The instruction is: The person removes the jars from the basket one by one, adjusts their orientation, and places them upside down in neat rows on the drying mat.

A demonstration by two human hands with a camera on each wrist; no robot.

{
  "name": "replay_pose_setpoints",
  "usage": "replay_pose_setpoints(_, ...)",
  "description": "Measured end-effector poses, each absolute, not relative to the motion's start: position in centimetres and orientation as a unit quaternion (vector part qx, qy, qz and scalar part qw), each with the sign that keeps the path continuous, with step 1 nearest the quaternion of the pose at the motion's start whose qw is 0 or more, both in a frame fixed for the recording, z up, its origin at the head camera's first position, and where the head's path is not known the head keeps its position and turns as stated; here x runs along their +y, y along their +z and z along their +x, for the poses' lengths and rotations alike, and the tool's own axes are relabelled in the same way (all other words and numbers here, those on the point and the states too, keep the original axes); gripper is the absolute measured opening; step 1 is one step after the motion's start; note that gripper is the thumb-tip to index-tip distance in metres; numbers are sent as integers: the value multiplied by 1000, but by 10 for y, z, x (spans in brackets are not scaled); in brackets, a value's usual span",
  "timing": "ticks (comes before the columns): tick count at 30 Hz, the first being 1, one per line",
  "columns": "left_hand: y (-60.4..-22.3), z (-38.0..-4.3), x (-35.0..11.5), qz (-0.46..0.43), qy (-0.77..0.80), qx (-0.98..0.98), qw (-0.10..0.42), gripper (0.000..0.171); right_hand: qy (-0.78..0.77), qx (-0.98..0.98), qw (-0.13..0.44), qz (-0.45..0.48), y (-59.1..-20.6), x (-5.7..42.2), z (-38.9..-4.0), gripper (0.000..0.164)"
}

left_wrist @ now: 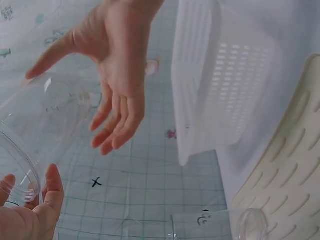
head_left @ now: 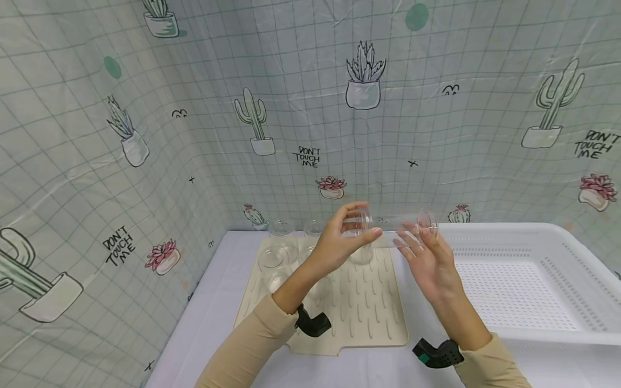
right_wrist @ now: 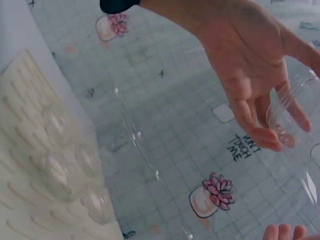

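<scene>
My left hand (head_left: 342,237) grips one end of a clear jar (head_left: 388,230), thumb on the near side and fingers curled round its ridged rim. The jar lies sideways in the air above a cream ridged mat (head_left: 371,323). At the jar's other end is my right hand (head_left: 434,264), its thumb touching the end and its other fingers spread and loosely straight. The left wrist view shows that thumb (left_wrist: 52,57) stretched along the jar. Several more clear jars (head_left: 273,260) stand on the mat's left side, and another jar (head_left: 361,255) stands just under my left hand.
A white perforated basket (head_left: 514,291) stands to the right of the mat on a white-covered table (head_left: 194,334). Behind and to the left hangs a gridded curtain (head_left: 301,97) printed with cacti. Both wrists wear black straps.
</scene>
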State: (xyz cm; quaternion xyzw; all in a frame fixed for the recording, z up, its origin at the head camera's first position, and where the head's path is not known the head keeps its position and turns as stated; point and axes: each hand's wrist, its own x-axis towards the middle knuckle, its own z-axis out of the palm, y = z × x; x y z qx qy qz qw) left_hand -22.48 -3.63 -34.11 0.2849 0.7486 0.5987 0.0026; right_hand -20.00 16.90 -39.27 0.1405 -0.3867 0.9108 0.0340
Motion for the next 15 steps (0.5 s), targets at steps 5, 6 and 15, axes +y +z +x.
replay_pose_setpoints(5, -343, -225, -36, 290, 602, 744, -3, 54, 948, -290, 14, 133, -397, 155, -200, 65)
replay_pose_setpoints(6, -343, -225, -36, 291, 603, 743, -4, 54, 952, -276, 12, 131, -397, 153, -200, 67)
replay_pose_setpoints(15, -340, -221, -37, 284, 610, 740, -1, 55, 978, -171, 5, 115, -397, 138, -200, 71)
